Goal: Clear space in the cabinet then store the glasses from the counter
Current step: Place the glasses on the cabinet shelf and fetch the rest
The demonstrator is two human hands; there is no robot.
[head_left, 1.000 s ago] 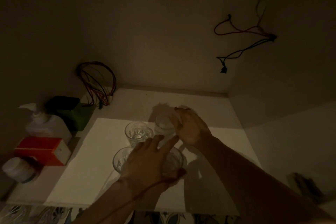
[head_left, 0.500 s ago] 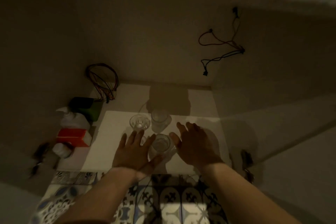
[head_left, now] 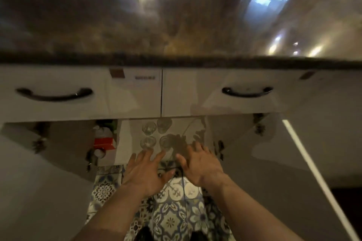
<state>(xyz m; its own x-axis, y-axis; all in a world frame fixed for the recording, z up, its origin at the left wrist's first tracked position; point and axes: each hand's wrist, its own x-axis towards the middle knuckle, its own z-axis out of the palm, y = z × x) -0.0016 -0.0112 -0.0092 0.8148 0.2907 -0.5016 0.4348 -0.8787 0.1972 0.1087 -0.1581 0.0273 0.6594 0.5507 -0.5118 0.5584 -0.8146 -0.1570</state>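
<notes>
Several clear glasses stand in a close group on the white cabinet shelf [head_left: 129,143], with one glass [head_left: 149,128] at the back left and another glass [head_left: 148,142] in front of it. My left hand [head_left: 146,174] hovers in front of the shelf edge, fingers spread, holding nothing. Beside it, my right hand [head_left: 199,164] is also spread and empty. Both hands are outside the cabinet, above the patterned floor tiles [head_left: 172,219]. The view is motion-blurred.
A red box [head_left: 103,143] and a white bottle [head_left: 102,130] sit at the shelf's left. Two drawers with dark handles, the left drawer handle [head_left: 53,95] and the right one [head_left: 247,92], hang above the opening. The dark glossy countertop [head_left: 176,25] fills the top. Open cabinet doors flank both sides.
Both hands let go of the glasses and pulled back out of the cabinet. The view rose and drew away, so drawers and countertop now show.
</notes>
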